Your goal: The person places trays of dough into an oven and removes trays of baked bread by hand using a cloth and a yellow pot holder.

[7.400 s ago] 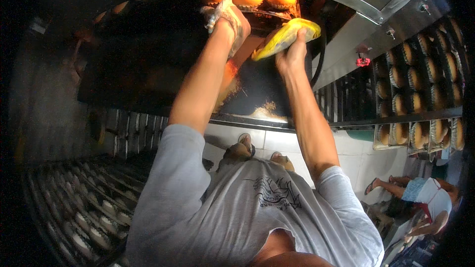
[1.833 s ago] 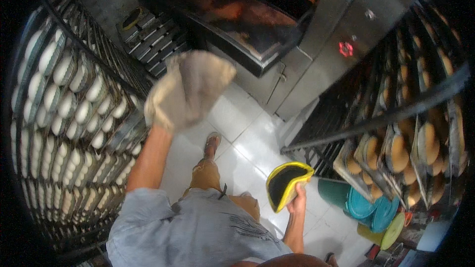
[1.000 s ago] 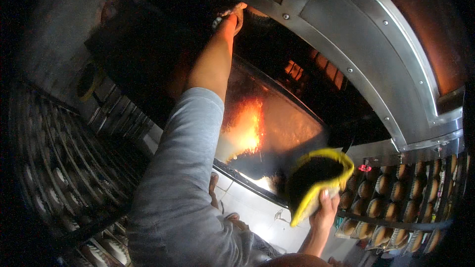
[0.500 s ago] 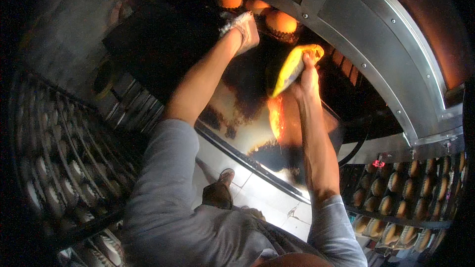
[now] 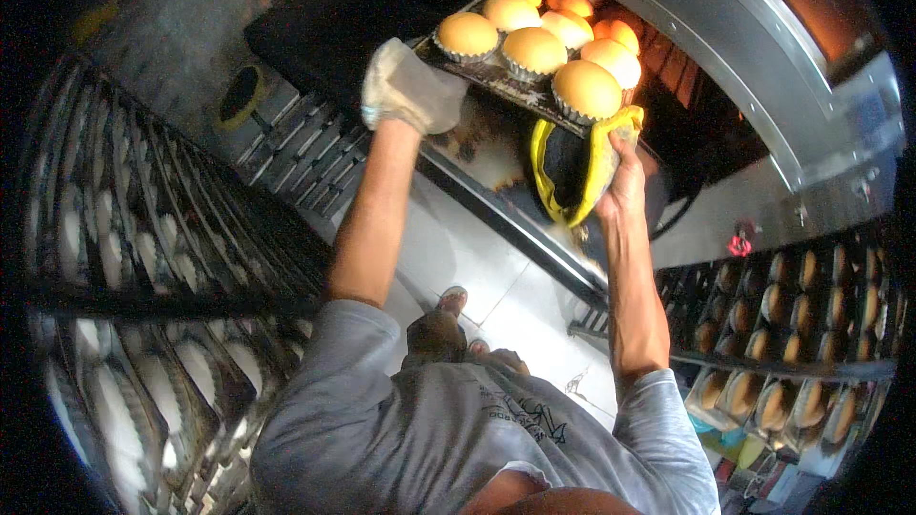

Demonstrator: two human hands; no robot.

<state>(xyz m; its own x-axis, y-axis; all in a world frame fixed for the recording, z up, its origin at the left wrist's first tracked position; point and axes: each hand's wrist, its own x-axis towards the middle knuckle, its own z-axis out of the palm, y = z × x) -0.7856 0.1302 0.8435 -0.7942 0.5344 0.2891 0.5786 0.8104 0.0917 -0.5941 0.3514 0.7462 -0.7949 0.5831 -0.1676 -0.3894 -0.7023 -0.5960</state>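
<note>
A dark baking tray (image 5: 498,88) carries several domed golden buns (image 5: 534,51) in pleated cups at the oven mouth. My left hand (image 5: 412,88), covered by a pale, stained oven mitt, is closed on the tray's left corner; its fingers are hidden inside. At the near right corner, my bare right hand (image 5: 625,176) grips a yellow-edged dark pot holder (image 5: 598,160) against the tray's edge. The pot holder's loose part hangs down in a loop. The tray's far end lies in the orange glow of the oven.
The oven's riveted metal front (image 5: 725,29) curves above and to the right. A metal ledge (image 5: 515,219) runs below the tray. Racks of pale pieces (image 5: 172,391) stand at left, and a rack of browned buns (image 5: 773,305) at right. White floor tiles (image 5: 496,277) lie below.
The tray of buns has come out toward me from the dark oven, now held at both near corners. My left hand has moved left and nearer; the right hand has shifted slightly nearer.
</note>
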